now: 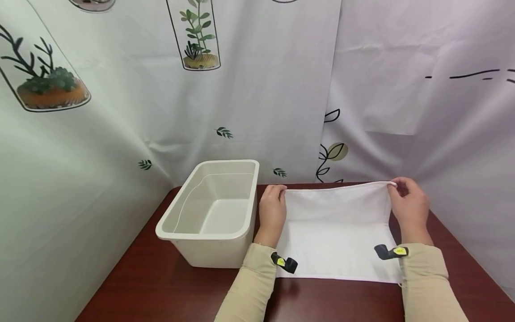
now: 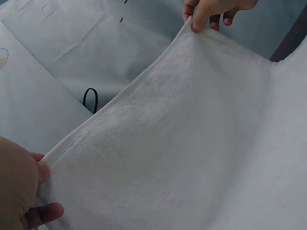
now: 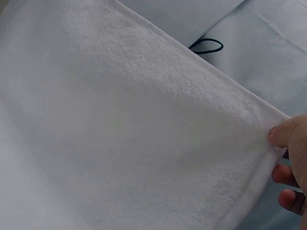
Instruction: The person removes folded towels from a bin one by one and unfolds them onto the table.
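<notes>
A white towel (image 1: 338, 246) lies partly on the table, its far edge lifted between the two hands. At its far left corner my left hand (image 1: 273, 212) pinches the edge between thumb and fingers. The far right corner is pinched by my right hand (image 1: 410, 205), held slightly higher. Seen from the left wrist, the towel (image 2: 144, 129) has a soft, fuzzy surface and its raised edge stretches from one hand to the other. In the right wrist view, the thumb presses on the corner of the towel (image 3: 144, 120) while other fingers curl behind it.
An off-white plastic tub (image 1: 217, 250) stands left of the towel, close beside my left forearm; its inside shows nothing in it. The dark red table (image 1: 161, 290) reaches back to a printed curtain (image 1: 273, 89), which also hangs along both sides.
</notes>
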`<state>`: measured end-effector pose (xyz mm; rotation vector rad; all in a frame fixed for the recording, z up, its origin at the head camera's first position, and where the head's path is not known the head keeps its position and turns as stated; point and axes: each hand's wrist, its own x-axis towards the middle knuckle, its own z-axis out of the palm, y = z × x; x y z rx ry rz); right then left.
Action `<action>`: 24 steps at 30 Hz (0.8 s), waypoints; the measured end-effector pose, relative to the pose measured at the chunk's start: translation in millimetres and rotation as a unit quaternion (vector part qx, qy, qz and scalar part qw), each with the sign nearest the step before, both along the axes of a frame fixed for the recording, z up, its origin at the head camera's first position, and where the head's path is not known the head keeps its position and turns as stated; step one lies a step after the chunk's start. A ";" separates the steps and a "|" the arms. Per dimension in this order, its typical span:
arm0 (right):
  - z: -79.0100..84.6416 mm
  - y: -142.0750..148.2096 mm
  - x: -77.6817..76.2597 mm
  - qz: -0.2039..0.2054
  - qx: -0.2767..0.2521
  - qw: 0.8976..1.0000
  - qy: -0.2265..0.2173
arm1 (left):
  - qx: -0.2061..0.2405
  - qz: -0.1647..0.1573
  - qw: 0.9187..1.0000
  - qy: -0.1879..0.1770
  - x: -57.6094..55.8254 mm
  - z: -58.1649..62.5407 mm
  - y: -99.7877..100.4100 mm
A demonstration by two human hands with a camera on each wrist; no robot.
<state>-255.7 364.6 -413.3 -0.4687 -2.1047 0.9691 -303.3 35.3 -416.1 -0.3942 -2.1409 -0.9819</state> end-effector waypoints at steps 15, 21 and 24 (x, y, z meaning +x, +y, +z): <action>-16.0 1.7 -6.0 0.032 0.010 0.998 -0.058 | 0.003 -0.029 1.000 -0.008 -20.9 -34.5 -0.8; -36.8 15.3 -7.6 0.083 0.021 0.991 -0.103 | -0.023 -0.038 0.998 -0.035 -21.0 -47.9 -5.1; -47.4 23.2 -8.1 0.115 0.037 0.985 -0.127 | -0.045 -0.047 0.996 -0.060 -20.6 -55.5 -7.1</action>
